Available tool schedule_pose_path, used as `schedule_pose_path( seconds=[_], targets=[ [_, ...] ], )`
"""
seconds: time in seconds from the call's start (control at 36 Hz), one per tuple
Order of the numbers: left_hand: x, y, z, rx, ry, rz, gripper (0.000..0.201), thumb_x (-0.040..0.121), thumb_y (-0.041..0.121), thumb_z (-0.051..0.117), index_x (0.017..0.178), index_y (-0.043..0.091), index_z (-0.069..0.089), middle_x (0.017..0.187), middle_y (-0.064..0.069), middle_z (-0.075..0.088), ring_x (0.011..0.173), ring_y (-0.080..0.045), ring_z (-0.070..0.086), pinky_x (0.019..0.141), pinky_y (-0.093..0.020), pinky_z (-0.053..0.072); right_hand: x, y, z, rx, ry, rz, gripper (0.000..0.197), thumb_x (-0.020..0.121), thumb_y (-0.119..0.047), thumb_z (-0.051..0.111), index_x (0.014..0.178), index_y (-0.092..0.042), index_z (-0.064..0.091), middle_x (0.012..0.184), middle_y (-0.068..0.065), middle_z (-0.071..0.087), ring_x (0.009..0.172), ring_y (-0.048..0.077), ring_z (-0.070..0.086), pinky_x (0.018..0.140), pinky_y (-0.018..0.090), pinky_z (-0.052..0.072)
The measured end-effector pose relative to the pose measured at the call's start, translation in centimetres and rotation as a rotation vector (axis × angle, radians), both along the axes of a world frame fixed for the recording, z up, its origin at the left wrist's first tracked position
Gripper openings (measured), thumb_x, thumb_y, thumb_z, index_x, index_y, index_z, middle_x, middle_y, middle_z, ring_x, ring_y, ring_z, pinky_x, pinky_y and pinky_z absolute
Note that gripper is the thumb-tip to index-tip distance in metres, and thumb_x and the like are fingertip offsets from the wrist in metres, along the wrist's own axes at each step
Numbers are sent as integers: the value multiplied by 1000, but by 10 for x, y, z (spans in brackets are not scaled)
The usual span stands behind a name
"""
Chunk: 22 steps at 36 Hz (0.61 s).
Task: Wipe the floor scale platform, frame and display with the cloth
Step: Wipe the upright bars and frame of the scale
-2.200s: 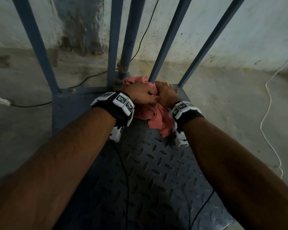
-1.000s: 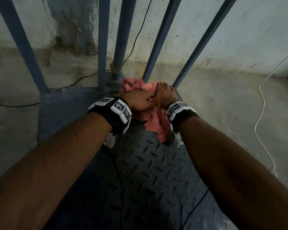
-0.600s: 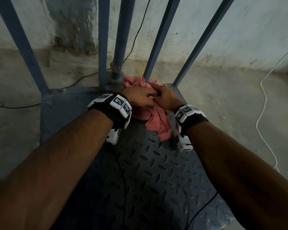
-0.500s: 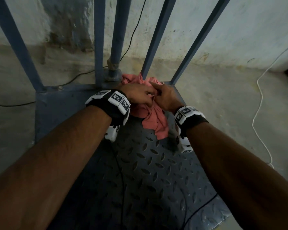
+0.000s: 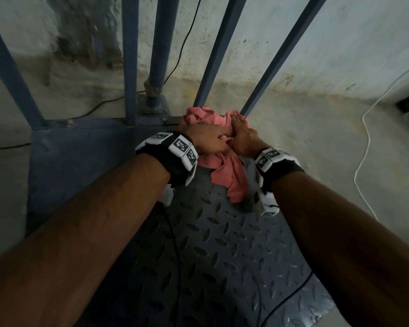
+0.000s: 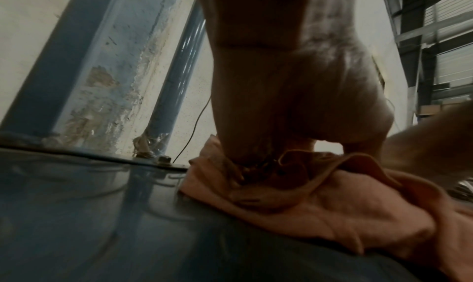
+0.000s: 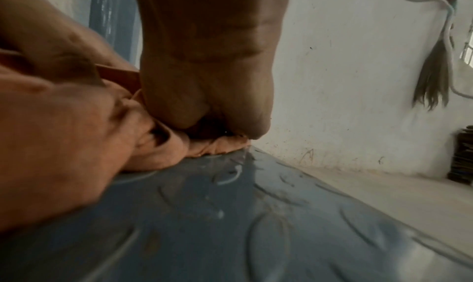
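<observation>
A pink cloth (image 5: 229, 175) lies bunched at the far edge of the blue checker-plate scale platform (image 5: 222, 244), by the feet of the blue frame bars (image 5: 213, 55). My left hand (image 5: 204, 138) sits on the cloth with its fingers curled into the folds. Beside it my right hand (image 5: 242, 132) lies on the cloth with fingers stretched to the foot of the rightmost bar. In the left wrist view the palm (image 6: 294, 84) bears down on the cloth (image 6: 345, 205). The right wrist view shows the heel of the hand (image 7: 210, 84) on the cloth (image 7: 158, 144) near the platform (image 7: 256, 215) edge. No display is in view.
A round blue column (image 5: 161, 43) rises from a bolted base behind the platform. A white cable (image 5: 364, 149) trails over the concrete floor at the right, a black cable (image 5: 99, 105) at the left. Thin black wires (image 5: 175, 244) cross the platform. A broom (image 7: 435, 73) hangs on the wall.
Both hands have pushed the cloth along the back edge toward the far right corner. The right hand's fingers have stretched out over it, up to the rightmost bar.
</observation>
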State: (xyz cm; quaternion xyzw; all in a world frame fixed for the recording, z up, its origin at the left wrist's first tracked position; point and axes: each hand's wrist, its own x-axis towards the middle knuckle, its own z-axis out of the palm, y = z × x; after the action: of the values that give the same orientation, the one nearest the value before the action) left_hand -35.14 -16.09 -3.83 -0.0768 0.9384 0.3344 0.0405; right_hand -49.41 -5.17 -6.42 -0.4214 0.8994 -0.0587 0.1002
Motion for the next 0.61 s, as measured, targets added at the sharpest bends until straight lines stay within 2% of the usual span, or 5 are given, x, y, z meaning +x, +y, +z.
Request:
schedule_pose_path(
  seconds=[0.11,0.22,0.39,0.53,0.61],
  targets=[
    [-1,2,-2,10,6,14,45,96,28,59,138,17,49,115,-8,62,95,-25,54,83,-31,41,1,-11,4,41,51,-43,70,98,-41,56,157,-21,24,166,0,18,152,27,17,114,70,14],
    [-4,1,-2,9,13,40,64,88,45,61,143,16,45,126,-10,63,112,-30,60,97,-34,42,5,-25,17,103,199,-174,28,91,-35,53,119,-34,51,127,-5,58,119,28,56,106,74,23],
    [-7,-1,-5,-1,22,55,66,93,39,61,149,17,33,112,-14,63,95,-27,56,83,-33,38,-4,-30,26,137,-11,-119,80,66,-48,40,145,-33,42,154,5,43,132,45,48,109,60,39],
    [-3,6,2,-9,5,42,62,81,47,51,136,19,46,111,-14,65,98,-32,61,81,-35,42,7,-19,23,46,-36,-122,62,91,-44,52,150,-33,35,160,-2,32,142,39,38,110,76,19],
    [0,2,10,58,-73,28,23,94,29,59,116,20,56,97,-2,64,85,-23,60,70,-30,45,18,1,14,-22,40,-211,56,94,-52,45,148,-45,32,151,3,45,134,42,45,106,78,20]
  ],
)
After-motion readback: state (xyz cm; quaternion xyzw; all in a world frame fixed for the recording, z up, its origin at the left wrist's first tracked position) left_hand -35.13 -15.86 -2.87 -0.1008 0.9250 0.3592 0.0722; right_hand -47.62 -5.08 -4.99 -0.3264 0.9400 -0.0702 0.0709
